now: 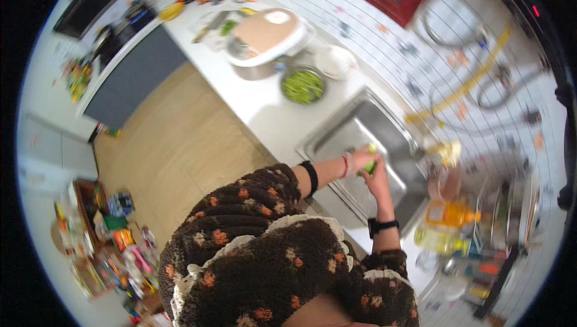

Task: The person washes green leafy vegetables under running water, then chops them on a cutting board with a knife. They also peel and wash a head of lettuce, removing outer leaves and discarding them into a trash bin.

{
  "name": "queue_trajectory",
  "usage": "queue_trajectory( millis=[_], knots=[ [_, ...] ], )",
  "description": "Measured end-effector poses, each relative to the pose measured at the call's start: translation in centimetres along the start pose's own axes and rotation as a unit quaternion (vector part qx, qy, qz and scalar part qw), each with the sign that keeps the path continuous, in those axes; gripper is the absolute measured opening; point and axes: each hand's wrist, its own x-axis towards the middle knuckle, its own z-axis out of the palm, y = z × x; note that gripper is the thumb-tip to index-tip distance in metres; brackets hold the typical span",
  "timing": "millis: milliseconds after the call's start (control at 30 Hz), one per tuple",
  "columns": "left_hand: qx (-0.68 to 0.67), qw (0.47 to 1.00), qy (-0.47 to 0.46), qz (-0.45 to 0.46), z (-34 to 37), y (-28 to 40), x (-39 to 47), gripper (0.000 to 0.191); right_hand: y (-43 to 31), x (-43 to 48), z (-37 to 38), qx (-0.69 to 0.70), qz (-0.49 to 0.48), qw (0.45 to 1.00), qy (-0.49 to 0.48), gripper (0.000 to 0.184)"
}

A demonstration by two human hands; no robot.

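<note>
Over the stainless steel sink point(390, 124), my left hand point(359, 161) and my right hand point(377, 174) meet around a green vegetable point(369, 167). Its pale end pokes out above the fingers; the exact kind is blurred. Both hands grip it, fingers closed, and the two hands touch or nearly touch. On the white counter beyond the sink's left corner stands a round metal bowl point(303, 85) filled with cut green vegetable pieces.
Behind the bowl are a white plate point(336, 62) and a large appliance with a pinkish-brown lid point(267, 30). Right of the sink stand an orange bottle point(446, 213), a yellowish bottle point(435, 240) and a dish rack point(500, 219). A yellow hose point(469, 79) runs along the tiled wall.
</note>
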Motion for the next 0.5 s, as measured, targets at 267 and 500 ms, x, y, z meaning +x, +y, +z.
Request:
queue_trajectory(
  millis=[267,500],
  knots=[
    [0.129,0.99,-0.046,0.04,-11.0,14.0,-10.7,0.046,-13.0,3.4,5.3,0.083,-0.085,0.99,-0.077,0.036],
    [0.129,0.979,0.091,0.132,-28.7,25.5,-26.1,0.042,-30.7,9.8,24.1,0.203,-0.127,0.936,-0.258,0.042]
  ],
)
